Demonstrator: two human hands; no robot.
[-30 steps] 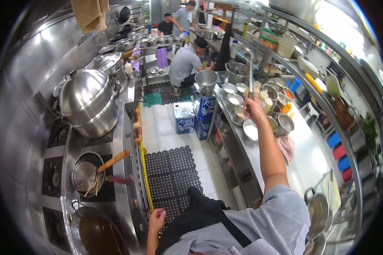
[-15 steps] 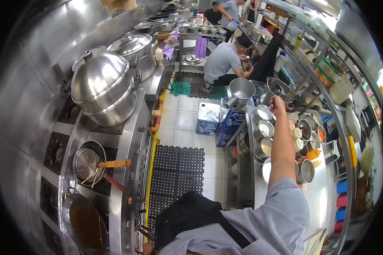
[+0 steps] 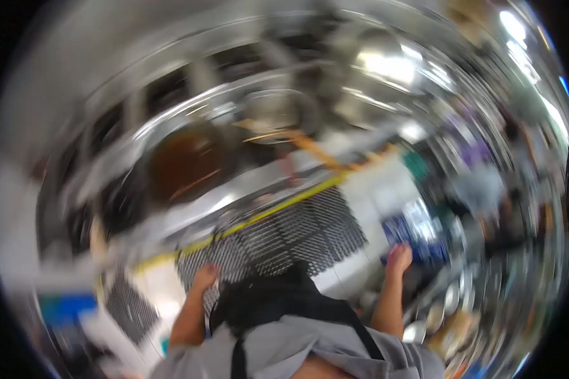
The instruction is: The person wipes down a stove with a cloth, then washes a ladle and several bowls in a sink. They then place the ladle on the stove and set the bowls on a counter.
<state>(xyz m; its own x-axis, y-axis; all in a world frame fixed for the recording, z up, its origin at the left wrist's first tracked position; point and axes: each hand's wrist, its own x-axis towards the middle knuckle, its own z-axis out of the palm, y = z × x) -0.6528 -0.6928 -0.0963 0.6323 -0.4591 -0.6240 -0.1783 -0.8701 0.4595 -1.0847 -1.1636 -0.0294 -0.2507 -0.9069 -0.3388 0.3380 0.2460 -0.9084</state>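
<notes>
Whether anything is gripped by the blurred right hand (image 3: 399, 258) or left hand (image 3: 207, 276) cannot be told. The right is seen against blue tins (image 3: 396, 229), the left against a black mat (image 3: 291, 227); beyond, brown liquid (image 3: 186, 161) is held in a pan (image 3: 230, 150).

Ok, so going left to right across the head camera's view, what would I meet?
Blurred bright-blue object → small dark rectangular floor mat → the person's bare left hand → long orange-brown handle → the person's bare right hand → blurred purple cloth.
</notes>
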